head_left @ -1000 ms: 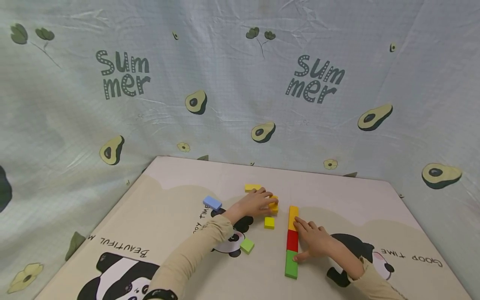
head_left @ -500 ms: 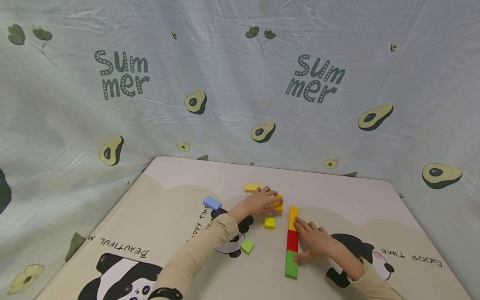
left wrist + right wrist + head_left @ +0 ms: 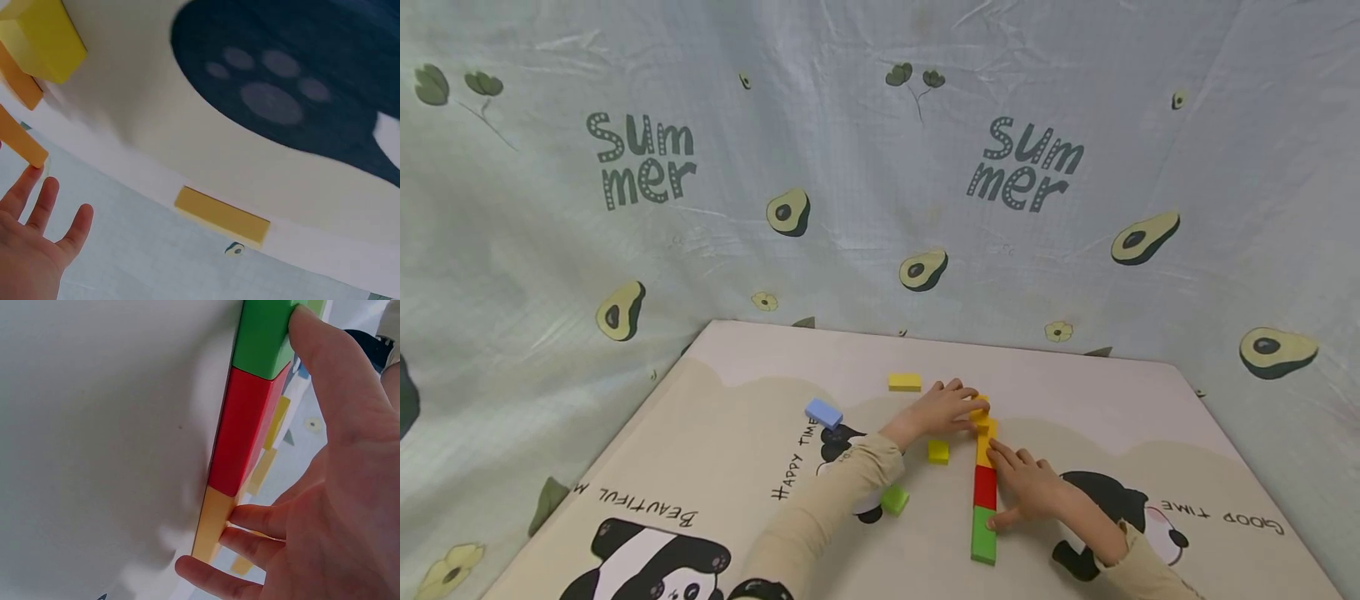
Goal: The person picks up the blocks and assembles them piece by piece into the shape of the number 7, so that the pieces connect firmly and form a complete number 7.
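Observation:
A straight row of blocks runs away from me: a green block [image 3: 983, 536] nearest, a red block [image 3: 986, 487] in the middle, an orange block [image 3: 987, 447] beyond. My left hand [image 3: 942, 410] pinches another orange block [image 3: 24, 142], which overlaps the row's far end in the head view. My right hand [image 3: 1030, 483] lies along the row's right side. Its thumb touches the green block and its extended fingertips are at the orange one, as the right wrist view shows.
Left of the row lie a small yellow block [image 3: 938, 452] and a light green block [image 3: 895, 500]. A longer yellow block [image 3: 905, 382] is farther back, and a blue block [image 3: 824, 413] sits to the left. A printed cloth [image 3: 850, 125] hangs behind the table.
My left hand has moved right, bringing its orange block from beside the row to the row's far end. The right hand stays in place against the row. The head view has tipped slightly.

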Action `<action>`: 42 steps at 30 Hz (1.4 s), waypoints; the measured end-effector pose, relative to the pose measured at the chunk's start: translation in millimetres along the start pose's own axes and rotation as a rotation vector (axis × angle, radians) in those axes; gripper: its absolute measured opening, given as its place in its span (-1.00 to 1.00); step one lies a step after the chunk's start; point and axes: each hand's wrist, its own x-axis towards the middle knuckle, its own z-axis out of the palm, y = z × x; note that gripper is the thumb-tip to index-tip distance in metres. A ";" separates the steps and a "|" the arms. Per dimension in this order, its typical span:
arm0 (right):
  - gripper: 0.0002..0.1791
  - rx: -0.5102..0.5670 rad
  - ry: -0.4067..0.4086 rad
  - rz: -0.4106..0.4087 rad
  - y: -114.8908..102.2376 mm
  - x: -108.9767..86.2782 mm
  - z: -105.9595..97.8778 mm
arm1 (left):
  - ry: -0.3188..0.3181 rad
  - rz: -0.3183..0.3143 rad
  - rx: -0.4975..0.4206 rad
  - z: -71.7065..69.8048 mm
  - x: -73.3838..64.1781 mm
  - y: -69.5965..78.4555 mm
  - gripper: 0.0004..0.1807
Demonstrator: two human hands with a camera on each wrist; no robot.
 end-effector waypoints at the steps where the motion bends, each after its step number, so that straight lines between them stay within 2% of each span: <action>1: 0.14 -0.002 -0.002 -0.001 0.2 -0.2 0.2 | -0.004 -0.004 0.001 0.8 1.6 1.5 -0.56; 8: 0.14 -0.040 0.001 -0.015 1.5 0.7 -2.3 | 0.003 -0.035 0.030 -1.0 12.0 8.1 -0.56; 21: 0.14 -0.043 0.011 -0.013 0.0 -1.7 -3.0 | -0.015 -0.142 0.044 7.0 26.9 5.3 -0.60; 32: 0.13 -0.036 0.014 -0.020 -1.8 1.0 -2.9 | -0.045 -0.152 0.022 7.0 35.5 -0.2 -0.61; 42: 0.12 -0.040 0.011 -0.030 -4.0 -2.0 -3.6 | -0.091 -0.183 0.018 10.3 41.9 6.0 -0.59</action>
